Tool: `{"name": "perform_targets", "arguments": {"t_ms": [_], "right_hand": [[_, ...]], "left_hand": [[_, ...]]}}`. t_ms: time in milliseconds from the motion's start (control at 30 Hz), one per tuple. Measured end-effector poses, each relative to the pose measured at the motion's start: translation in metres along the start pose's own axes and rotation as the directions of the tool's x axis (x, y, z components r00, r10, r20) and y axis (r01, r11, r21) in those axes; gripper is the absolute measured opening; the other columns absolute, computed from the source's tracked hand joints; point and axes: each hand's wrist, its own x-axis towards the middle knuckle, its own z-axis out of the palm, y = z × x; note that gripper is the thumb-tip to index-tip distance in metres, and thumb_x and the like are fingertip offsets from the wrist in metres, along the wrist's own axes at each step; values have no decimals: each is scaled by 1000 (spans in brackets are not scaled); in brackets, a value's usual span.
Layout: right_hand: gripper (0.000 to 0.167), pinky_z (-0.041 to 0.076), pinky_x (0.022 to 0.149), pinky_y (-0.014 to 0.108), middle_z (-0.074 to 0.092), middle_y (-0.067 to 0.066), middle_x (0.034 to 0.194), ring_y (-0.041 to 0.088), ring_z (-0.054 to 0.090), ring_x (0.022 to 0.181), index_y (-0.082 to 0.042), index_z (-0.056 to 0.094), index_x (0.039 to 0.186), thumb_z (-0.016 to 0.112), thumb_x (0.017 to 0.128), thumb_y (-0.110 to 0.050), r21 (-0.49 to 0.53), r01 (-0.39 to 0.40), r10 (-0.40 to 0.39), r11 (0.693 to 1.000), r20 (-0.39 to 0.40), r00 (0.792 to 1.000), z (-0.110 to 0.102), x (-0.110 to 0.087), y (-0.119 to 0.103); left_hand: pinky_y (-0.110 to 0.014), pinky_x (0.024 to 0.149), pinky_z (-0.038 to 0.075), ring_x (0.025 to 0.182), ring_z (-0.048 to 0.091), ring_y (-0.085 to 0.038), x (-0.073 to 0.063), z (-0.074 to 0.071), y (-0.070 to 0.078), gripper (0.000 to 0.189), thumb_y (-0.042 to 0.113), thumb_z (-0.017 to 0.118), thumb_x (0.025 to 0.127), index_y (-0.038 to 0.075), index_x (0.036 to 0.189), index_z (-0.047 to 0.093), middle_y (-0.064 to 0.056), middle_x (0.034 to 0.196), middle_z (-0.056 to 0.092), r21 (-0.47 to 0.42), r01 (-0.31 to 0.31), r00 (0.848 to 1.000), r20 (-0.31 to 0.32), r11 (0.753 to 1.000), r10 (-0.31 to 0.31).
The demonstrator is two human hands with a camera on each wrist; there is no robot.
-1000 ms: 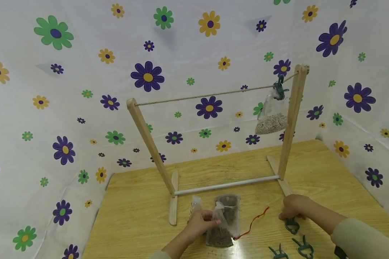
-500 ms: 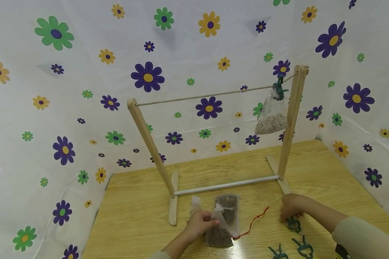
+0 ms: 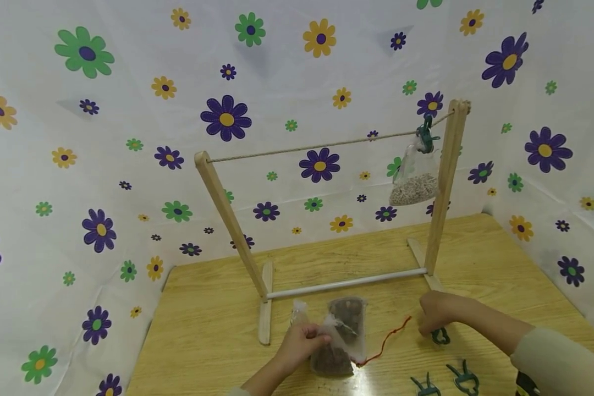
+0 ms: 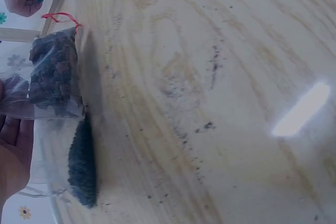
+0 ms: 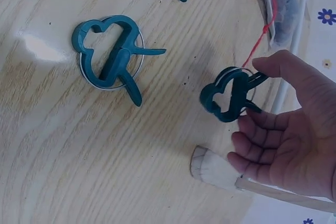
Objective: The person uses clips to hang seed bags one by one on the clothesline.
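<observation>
My left hand (image 3: 299, 346) pinches the gathered top of a clear plastic bag (image 3: 331, 363) of dark brown bits, low over the table. Behind it lies a second bag (image 3: 347, 313) with dark contents; a red cord (image 3: 388, 338) trails on the table to its right. Dark chunks fill the clear bag (image 4: 55, 74) in the left wrist view, beside my fingers. My right hand (image 3: 438, 312) holds a green spring clip (image 5: 228, 95) by its two handles, between thumb and fingers, just above the table. Its loop-shaped jaws point away from the palm and look closed.
A wooden stand (image 3: 227, 220) carries a stretched rope (image 3: 307, 147). At its right end a green clip (image 3: 427, 137) holds a hanging bag of pale grains (image 3: 413, 190). More green clips (image 3: 464, 377) lie at front right. A dark bumpy bundle (image 4: 83, 166) lies near my left hand.
My right hand has shifted slightly left and the green clip has moved with it. The bag in my left hand has tilted and moved a little left. The hanging bag stays put.
</observation>
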Motion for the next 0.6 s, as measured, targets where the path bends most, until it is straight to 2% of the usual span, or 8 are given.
{"name": "perform_targets", "arguments": {"t_ms": [100, 233, 300, 433, 500, 567, 600], "right_hand": [[33, 16, 44, 20, 20, -12, 45, 4, 11, 45, -18, 36, 52, 63, 68, -8, -6, 83, -83, 997, -55, 995, -4, 0, 0], [23, 20, 46, 21, 31, -10, 52, 4, 19, 48, -14, 43, 66, 65, 71, -10, -46, 184, -188, 982, -114, 976, -7, 2, 0], [22, 25, 48, 21, 36, -9, 56, 4, 26, 49, -14, 46, 70, 67, 73, -14, -86, 224, -234, 971, -138, 962, -8, 3, -1], [25, 30, 48, 19, 41, -10, 59, 1, 33, 51, -15, 49, 70, 73, 73, -18, -197, 299, -334, 934, -184, 924, -14, 3, -4], [26, 32, 48, 19, 42, -11, 61, 1, 34, 52, -16, 49, 70, 75, 73, -20, -262, 333, -389, 906, -206, 898, -18, 3, -7], [28, 32, 49, 19, 42, -11, 62, 1, 35, 54, -16, 49, 70, 76, 73, -22, -310, 358, -434, 881, -226, 872, -22, 2, -9], [29, 32, 50, 19, 41, -11, 62, 1, 34, 55, -16, 49, 70, 77, 73, -23, -335, 363, -450, 870, -235, 862, -24, 1, -11]], "left_hand": [[-17, 57, 42, 61, 49, 2, 2, -2, 5, 19, 15, 71, 84, -4, 83, 71, -10, 75, 69, 37, -13, 999, -31, 999, 14], [-18, 57, 43, 61, 51, 2, 5, -4, 12, 18, 15, 71, 84, -3, 82, 72, -12, 75, 70, 72, -45, 998, -31, 996, 47], [-19, 60, 45, 65, 54, 1, 6, -5, 18, 17, 15, 70, 84, -1, 83, 73, -12, 76, 71, 60, -45, 999, -28, 997, 47], [-20, 61, 45, 66, 54, 0, 7, -7, 33, 16, 15, 69, 85, 0, 83, 74, -12, 77, 71, 71, -27, 998, -52, 997, 31], [-19, 58, 42, 63, 50, 0, 8, -8, 37, 16, 15, 70, 84, 0, 81, 73, -11, 73, 70, 73, -26, 997, -73, 997, 31], [-20, 56, 40, 60, 46, -2, 10, -10, 41, 17, 16, 70, 84, 0, 80, 73, -11, 70, 68, 67, -24, 996, -87, 997, 30], [-20, 55, 40, 59, 46, -2, 13, -11, 38, 18, 17, 70, 84, 0, 79, 72, -9, 68, 67, 63, -26, 995, -94, 998, 31]]}}
